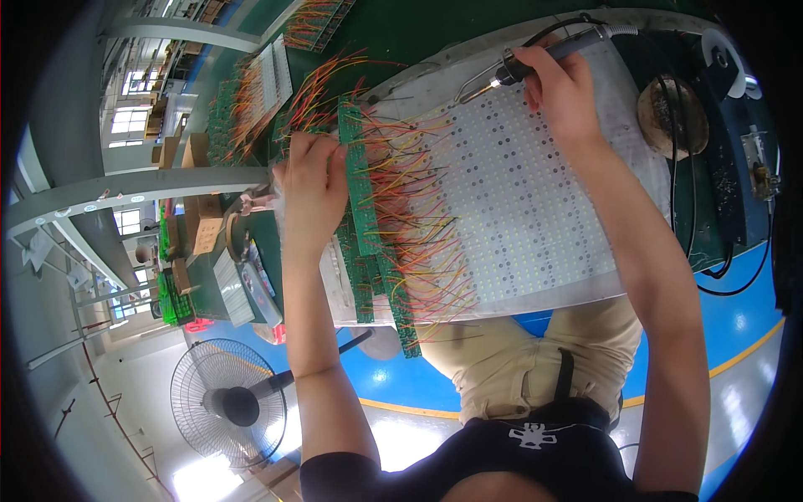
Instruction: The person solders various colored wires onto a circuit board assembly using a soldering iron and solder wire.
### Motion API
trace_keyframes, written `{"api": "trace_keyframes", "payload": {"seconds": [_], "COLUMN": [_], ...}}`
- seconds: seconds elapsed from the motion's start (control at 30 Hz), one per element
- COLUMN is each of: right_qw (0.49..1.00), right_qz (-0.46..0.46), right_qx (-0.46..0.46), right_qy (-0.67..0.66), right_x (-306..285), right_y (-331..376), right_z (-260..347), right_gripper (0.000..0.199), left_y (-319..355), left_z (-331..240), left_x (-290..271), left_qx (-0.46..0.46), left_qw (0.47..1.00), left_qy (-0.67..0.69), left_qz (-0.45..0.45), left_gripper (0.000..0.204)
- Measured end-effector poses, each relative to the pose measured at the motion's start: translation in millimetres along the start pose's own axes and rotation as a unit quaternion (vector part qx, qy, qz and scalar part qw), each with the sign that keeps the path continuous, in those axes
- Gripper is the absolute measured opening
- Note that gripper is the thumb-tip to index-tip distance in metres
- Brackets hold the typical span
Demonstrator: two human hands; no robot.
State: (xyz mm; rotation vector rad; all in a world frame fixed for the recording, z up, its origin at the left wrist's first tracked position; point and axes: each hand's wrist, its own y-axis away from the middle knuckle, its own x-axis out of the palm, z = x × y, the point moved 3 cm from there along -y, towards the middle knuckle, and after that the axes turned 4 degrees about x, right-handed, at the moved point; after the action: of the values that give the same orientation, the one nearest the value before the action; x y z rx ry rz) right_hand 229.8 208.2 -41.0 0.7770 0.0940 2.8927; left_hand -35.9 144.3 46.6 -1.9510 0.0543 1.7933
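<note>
My right hand (565, 92) is wrapped round a soldering iron (590, 39) with a thin curved tube beside its tip. The tip points left, over the far left part of a pale board (519, 192) covered in rows of small dots. Along that board's left side lie long green circuit boards (361, 197), with many red, yellow and black wires (422, 222) fanning right from them. My left hand (311, 180) is at the left edge of the far green board, fingers curled and thumb against the board's side. What its fingers hold is hidden.
More wired green boards (242, 117) lie at the far left. A round brownish block (672, 117) and a dark stand with a white reel (723, 63) are at right, with black cables (690, 209) trailing down. A fan (234, 406) stands lower left, beyond a grey frame post (201, 178).
</note>
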Motion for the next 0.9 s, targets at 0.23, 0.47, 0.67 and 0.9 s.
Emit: {"api": "trace_keyframes", "payload": {"seconds": [0.23,0.47,0.67,0.9], "right_qw": [1.000,1.000,1.000,1.000], "right_qz": [0.010,0.010,0.003,0.000], "right_qx": [-0.010,-0.006,-0.008,-0.009], "right_qy": [-0.006,-0.011,-0.001,-0.003], "right_x": [0,0,3,2], "right_y": [-2,-1,1,0], "right_z": [-3,-1,2,0], "right_gripper": [0.014,0.014,0.015,0.015], "left_y": [7,7,8,-2], "left_z": [25,-5,-11,-15], "left_x": [30,12,18,29], "left_qx": [-0.023,0.054,0.078,0.104], "left_qw": [1.000,0.997,0.991,0.986], "left_qy": [-0.009,0.046,0.060,0.093], "left_qz": [-0.011,0.022,0.088,0.088], "left_gripper": [0.005,0.016,0.023,0.018]}}
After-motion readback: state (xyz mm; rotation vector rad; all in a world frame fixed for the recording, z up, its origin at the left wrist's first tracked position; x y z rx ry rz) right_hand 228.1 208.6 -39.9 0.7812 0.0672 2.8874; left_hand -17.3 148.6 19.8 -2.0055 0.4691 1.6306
